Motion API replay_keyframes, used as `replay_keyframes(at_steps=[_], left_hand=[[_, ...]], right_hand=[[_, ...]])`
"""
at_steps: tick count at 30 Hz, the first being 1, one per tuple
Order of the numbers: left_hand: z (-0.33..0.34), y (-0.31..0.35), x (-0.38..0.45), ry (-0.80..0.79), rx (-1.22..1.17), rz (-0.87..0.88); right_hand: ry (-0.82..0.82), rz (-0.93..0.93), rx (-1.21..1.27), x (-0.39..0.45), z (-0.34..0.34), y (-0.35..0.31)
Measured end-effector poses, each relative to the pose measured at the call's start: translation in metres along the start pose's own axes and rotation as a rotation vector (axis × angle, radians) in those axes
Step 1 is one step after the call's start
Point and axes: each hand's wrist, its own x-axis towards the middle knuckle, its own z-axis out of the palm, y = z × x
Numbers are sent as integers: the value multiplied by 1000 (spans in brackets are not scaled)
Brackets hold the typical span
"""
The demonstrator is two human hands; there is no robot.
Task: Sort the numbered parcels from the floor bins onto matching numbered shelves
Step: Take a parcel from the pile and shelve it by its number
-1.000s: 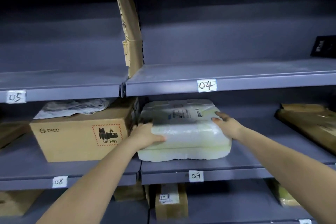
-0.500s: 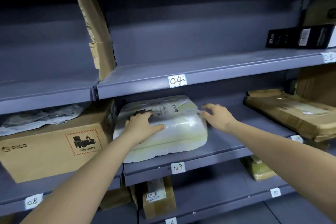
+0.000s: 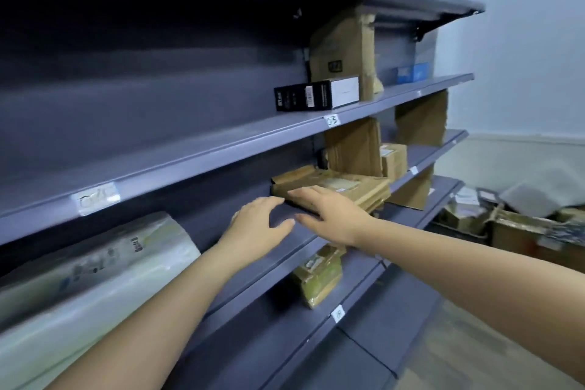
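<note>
The white plastic-wrapped parcel (image 3: 95, 266) lies on the grey shelf (image 3: 278, 250) at the lower left, under a blurred label (image 3: 95, 198). My left hand (image 3: 256, 228) hovers over the bare shelf to the parcel's right, fingers relaxed, holding nothing. Just beside it my right hand (image 3: 329, 215) is spread flat with straight fingers, its fingertips near the edge of a flat brown parcel (image 3: 335, 185) on the same shelf. Neither hand touches the white parcel.
A black box (image 3: 316, 94) and upright cardboard (image 3: 342, 47) stand on the shelf above. A tape-wrapped yellowish parcel (image 3: 318, 275) sits on the shelf below. Floor bins with loose parcels (image 3: 512, 218) lie at the right, by the white wall.
Both hands have let go of the white parcel and moved right along the shelf. The view has swung right, bringing the shelf end and the floor bins into sight.
</note>
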Motion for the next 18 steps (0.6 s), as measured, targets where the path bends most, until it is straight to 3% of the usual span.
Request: replay_keyframes(at_steps=[13,18], left_hand=[[153,191,129,-156,-63,327],[223,271,180,-200,50,458]], right_hand=[[5,257,-277,-120,-116,215],[-33,353,-415,-163,-157,310]])
